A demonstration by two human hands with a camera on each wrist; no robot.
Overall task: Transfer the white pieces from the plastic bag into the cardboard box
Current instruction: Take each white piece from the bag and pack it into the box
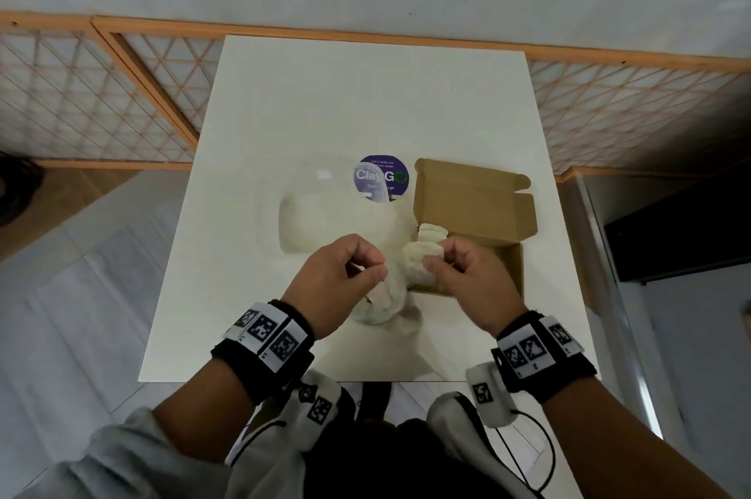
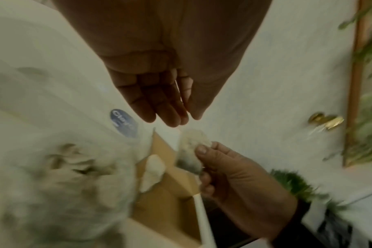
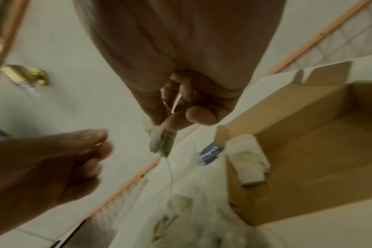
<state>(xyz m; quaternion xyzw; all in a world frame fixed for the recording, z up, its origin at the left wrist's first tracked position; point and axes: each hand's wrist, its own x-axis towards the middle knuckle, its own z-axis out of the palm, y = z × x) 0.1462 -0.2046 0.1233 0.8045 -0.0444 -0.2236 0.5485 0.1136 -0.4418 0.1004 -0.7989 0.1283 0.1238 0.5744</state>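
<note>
Black wristbands point(image 1: 268, 340) with square-patterned white tags — grey sleeves point(image 1: 122, 454), thin black cable point(image 1: 542, 454).

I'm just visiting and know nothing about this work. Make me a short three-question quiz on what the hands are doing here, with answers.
1. True or false: the cardboard box already holds at least one white piece.
2. Which hand pinches a white piece: A) left, B) right, C) neither?
3. Fill in: the round purple sticker lies on the table, on the far side of the ____ bag.

Key
1. True: one white piece lies in the box's corner nearest the bag.
2. B: the right hand pinches a held piece near the box's edge, while the left hand grips the plastic bag.
3. Plastic: the sticker shows partly through it.
</note>
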